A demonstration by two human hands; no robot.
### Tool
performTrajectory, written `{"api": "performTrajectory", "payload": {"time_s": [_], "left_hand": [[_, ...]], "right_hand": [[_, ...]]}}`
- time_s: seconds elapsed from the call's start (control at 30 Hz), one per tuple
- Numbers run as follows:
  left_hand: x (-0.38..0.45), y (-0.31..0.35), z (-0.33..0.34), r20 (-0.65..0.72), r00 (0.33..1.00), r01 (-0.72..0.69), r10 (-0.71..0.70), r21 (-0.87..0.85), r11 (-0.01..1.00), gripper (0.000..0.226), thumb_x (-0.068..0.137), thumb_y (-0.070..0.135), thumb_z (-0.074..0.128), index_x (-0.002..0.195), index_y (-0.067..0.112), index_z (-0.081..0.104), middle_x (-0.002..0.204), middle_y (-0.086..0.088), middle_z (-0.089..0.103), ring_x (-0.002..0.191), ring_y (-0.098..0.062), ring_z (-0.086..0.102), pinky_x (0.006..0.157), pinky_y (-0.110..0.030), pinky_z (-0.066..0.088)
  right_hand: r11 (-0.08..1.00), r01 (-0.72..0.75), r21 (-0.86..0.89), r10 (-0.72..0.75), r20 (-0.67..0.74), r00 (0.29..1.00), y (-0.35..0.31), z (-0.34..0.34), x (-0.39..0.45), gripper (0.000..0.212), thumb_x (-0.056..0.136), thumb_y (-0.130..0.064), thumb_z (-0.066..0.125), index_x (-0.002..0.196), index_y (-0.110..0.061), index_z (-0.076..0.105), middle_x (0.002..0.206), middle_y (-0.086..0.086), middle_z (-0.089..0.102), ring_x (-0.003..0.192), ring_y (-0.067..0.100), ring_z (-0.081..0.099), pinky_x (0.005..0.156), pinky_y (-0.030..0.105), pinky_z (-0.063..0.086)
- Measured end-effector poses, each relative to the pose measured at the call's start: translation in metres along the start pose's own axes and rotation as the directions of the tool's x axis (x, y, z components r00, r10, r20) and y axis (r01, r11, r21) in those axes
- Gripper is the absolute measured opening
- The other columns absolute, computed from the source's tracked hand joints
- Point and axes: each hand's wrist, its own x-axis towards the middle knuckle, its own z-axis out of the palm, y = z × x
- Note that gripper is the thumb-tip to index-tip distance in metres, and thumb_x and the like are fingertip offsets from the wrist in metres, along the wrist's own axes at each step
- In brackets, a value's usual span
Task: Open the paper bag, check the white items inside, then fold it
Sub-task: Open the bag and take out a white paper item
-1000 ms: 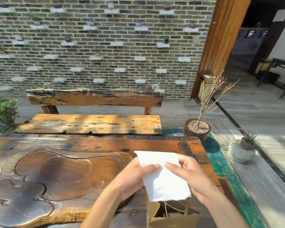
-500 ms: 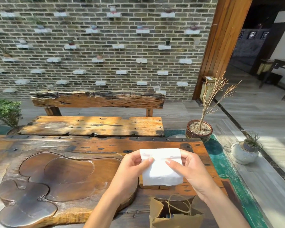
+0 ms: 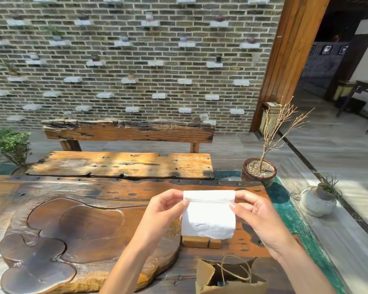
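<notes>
A white paper item (image 3: pixel 208 217) hangs in the air above the table, its top edge folded over. My left hand (image 3: pixel 164 211) pinches its upper left corner and my right hand (image 3: pixel 257 217) pinches its upper right corner. Below them, at the frame's bottom edge, a brown paper bag (image 3: pixel 206 274) stands open on the table with its twine handles (image 3: pixel 238 270) drooping into the mouth. What is inside the bag is dark and cannot be made out.
The carved wooden table (image 3: pixel 119 187) has a dark sunken tray shape (image 3: pixel 51 240) at left. Two small wooden blocks (image 3: pixel 200 241) lie behind the white item. A wooden bench (image 3: pixel 123 164) stands beyond; potted plants (image 3: pixel 259 170) and a round pot (image 3: pixel 317 200) sit on the floor at right.
Both hands lifted the white item up and away from the bag, and its top edge is now folded over so it hangs shorter. The bag stays on the table.
</notes>
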Motion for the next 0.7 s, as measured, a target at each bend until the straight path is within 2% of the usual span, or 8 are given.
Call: {"api": "performTrajectory", "payload": {"time_s": [0.07, 0.13, 0.2, 0.3, 0.43, 0.53, 0.63, 0.7], "left_hand": [[0.0, 0.001, 0.0, -0.012, 1.0, -0.019, 0.019, -0.001, 1.0, 0.017, 0.095, 0.008, 0.06, 0.099, 0.014, 0.076, 0.104, -0.006, 0.078, 0.098, -0.019, 0.071, 0.083, -0.03, 0.054], [0.0, 0.002, 0.0, -0.027, 0.999, -0.04, 0.04, 0.012, 0.999, 0.022, 0.096, 0.005, 0.058, 0.093, 0.014, 0.077, 0.097, -0.004, 0.079, 0.091, -0.013, 0.071, 0.073, -0.022, 0.053], [0.001, 0.003, 0.001, -0.041, 0.998, -0.055, 0.056, 0.006, 0.998, 0.023, 0.095, 0.003, 0.058, 0.089, 0.013, 0.078, 0.093, -0.004, 0.079, 0.087, -0.012, 0.07, 0.068, -0.02, 0.052], [0.003, 0.005, 0.0, -0.051, 0.995, -0.09, 0.09, -0.001, 0.996, 0.026, 0.091, -0.004, 0.06, 0.083, 0.011, 0.08, 0.093, -0.003, 0.078, 0.088, -0.011, 0.071, 0.07, -0.02, 0.052], [0.008, 0.003, -0.001, -0.08, 0.991, -0.102, 0.106, 0.051, 0.993, 0.039, 0.083, -0.018, 0.054, 0.069, 0.009, 0.08, 0.09, 0.003, 0.073, 0.09, -0.014, 0.067, 0.071, -0.022, 0.05], [0.009, 0.003, 0.001, -0.069, 0.99, -0.12, 0.125, 0.071, 0.99, 0.046, 0.083, -0.02, 0.05, 0.061, 0.01, 0.077, 0.087, 0.007, 0.069, 0.088, -0.012, 0.064, 0.069, -0.023, 0.048], [0.011, 0.005, 0.002, -0.082, 0.988, -0.128, 0.131, 0.038, 0.991, 0.052, 0.081, -0.024, 0.045, 0.055, 0.011, 0.074, 0.086, 0.009, 0.069, 0.085, -0.006, 0.064, 0.061, -0.024, 0.05], [0.013, 0.005, 0.003, -0.09, 0.986, -0.141, 0.143, 0.025, 0.99, 0.053, 0.079, -0.025, 0.043, 0.052, 0.012, 0.072, 0.086, 0.009, 0.069, 0.086, -0.005, 0.064, 0.06, -0.024, 0.05]], "right_hand": [[1.0, 0.022, 0.007, -0.022, 0.007, 1.0, -0.001, 0.0, 0.0, 0.024, 0.094, -0.005, 0.06, 0.11, -0.021, 0.069, 0.101, 0.001, 0.079, 0.097, 0.017, 0.073, 0.086, 0.036, 0.055], [0.998, 0.063, -0.016, -0.064, -0.008, 0.998, -0.002, 0.0, 0.001, 0.032, 0.093, 0.004, 0.058, 0.103, -0.022, 0.074, 0.103, -0.003, 0.078, 0.099, 0.013, 0.071, 0.08, 0.029, 0.057], [0.993, 0.103, -0.056, -0.104, -0.018, 0.994, -0.005, 0.002, 0.0, 0.043, 0.092, 0.012, 0.054, 0.093, -0.024, 0.078, 0.097, -0.009, 0.079, 0.094, 0.005, 0.071, 0.073, 0.019, 0.056], [0.979, 0.163, -0.126, -0.168, -0.026, 0.986, -0.009, 0.005, 0.0, 0.051, 0.09, 0.013, 0.055, 0.085, -0.032, 0.079, 0.092, -0.016, 0.079, 0.092, -0.003, 0.07, 0.074, 0.01, 0.053], [0.976, 0.193, -0.099, -0.199, -0.06, 0.978, -0.005, 0.006, 0.005, 0.064, 0.086, 0.02, 0.054, 0.069, -0.036, 0.082, 0.088, -0.016, 0.079, 0.092, 0.0, 0.07, 0.072, 0.012, 0.054], [0.971, 0.207, -0.122, -0.216, -0.072, 0.974, -0.003, 0.004, 0.006, 0.06, 0.087, 0.019, 0.053, 0.061, -0.027, 0.081, 0.086, -0.009, 0.077, 0.091, 0.005, 0.068, 0.073, 0.016, 0.052], [0.968, 0.211, -0.132, -0.227, -0.119, 0.967, -0.004, 0.002, 0.008, 0.052, 0.089, 0.015, 0.053, 0.067, -0.025, 0.079, 0.086, -0.013, 0.076, 0.091, -0.001, 0.066, 0.077, 0.013, 0.05], [0.975, 0.219, -0.048, -0.223, -0.132, 0.966, -0.004, 0.002, 0.01, 0.04, 0.092, 0.008, 0.053, 0.082, -0.024, 0.074, 0.093, -0.006, 0.075, 0.095, 0.007, 0.067, 0.08, 0.024, 0.053]]}}
